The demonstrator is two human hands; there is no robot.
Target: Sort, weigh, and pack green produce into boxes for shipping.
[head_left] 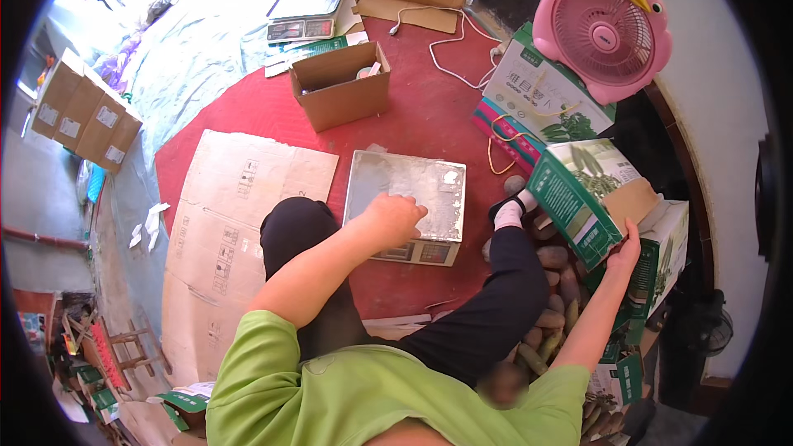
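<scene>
My left hand (396, 220) hangs over the worn silver platform of a digital weighing scale (372, 177). Its fingers are loosely bent and apart, with nothing visible in them. The scale's keypad side faces me. On my right side, my right hand (626, 249) grips the lower edge of a green-and-white carton (570, 194). That carton is tilted, with a brown inner flap (632, 202) showing; its inside is mostly hidden. Below it, several long brownish-green vegetables or tubers (552, 318) lie in a heap beside my leg; their kind is unclear.
An uncovered brown cardboard box (347, 103) stands beyond the scale, with a second scale (304, 12) behind it. Flattened cardboard (239, 215) covers the left floor. A pink fan (603, 29) rests on another carton (533, 87). A white cable (438, 58) crosses the red mat (417, 128).
</scene>
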